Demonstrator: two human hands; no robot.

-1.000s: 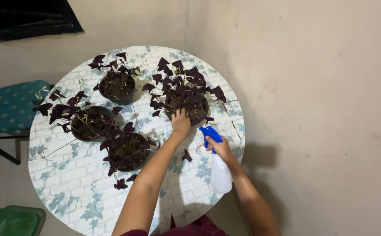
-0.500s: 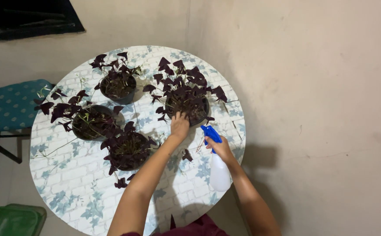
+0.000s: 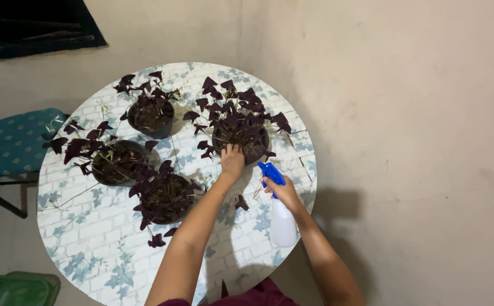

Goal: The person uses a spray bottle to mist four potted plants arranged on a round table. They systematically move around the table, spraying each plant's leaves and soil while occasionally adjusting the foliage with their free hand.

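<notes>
Little moved: left hand still on pot, right hand gripping sprayer.

A white spray bottle with a blue top hangs tilted over the edge, nozzle toward a black pot full of dark purple leaves, standing upright on the round counter.

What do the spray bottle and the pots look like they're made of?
The spray bottle looks like plastic: a milky, slightly see-through white body with a glossy blue trigger head. The pots also seem plastic, thin-walled, dark and smooth, though glazed ceramic can't be ruled out from this view.
</notes>
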